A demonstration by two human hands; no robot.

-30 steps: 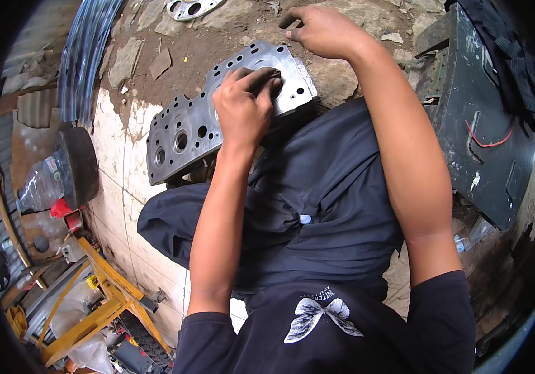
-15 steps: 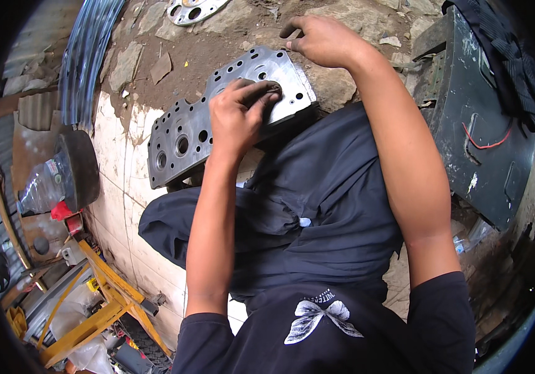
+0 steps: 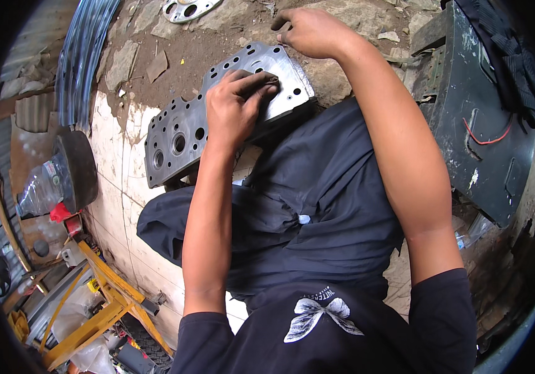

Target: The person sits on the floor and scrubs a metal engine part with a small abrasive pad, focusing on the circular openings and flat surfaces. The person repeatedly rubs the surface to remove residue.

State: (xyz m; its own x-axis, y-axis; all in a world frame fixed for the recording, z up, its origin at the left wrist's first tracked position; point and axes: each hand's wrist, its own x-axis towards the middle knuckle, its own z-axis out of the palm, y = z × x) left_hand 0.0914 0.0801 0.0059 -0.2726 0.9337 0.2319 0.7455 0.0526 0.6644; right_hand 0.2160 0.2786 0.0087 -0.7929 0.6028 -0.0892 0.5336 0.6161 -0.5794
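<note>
A grey metal engine cylinder head (image 3: 183, 121) with many round holes lies tilted across the ground in front of my knees. Over its right half, my left hand (image 3: 233, 106) is closed, thumb and blackened fingertips pressed together at one of the larger openings. Something small and dark seems to be at those fingertips, but I cannot make out what it is. My right hand (image 3: 311, 34) is by the far right corner of the cylinder head, fingers loosely bent and thumb apart, with nothing visible in it. Whether its thumb touches the corner is unclear.
A flat metal part with holes (image 3: 189, 9) lies on the dirt beyond. On the right is a dark metal panel (image 3: 485, 162) with a red wire and draped cloth. Clear corrugated sheets (image 3: 84, 62), a plastic bottle (image 3: 40, 190) and a yellow frame (image 3: 102, 311) are to the left.
My right hand has shifted slightly left, closer to the corner of the cylinder head. The left hand stays at the same opening, with only a small shift.
</note>
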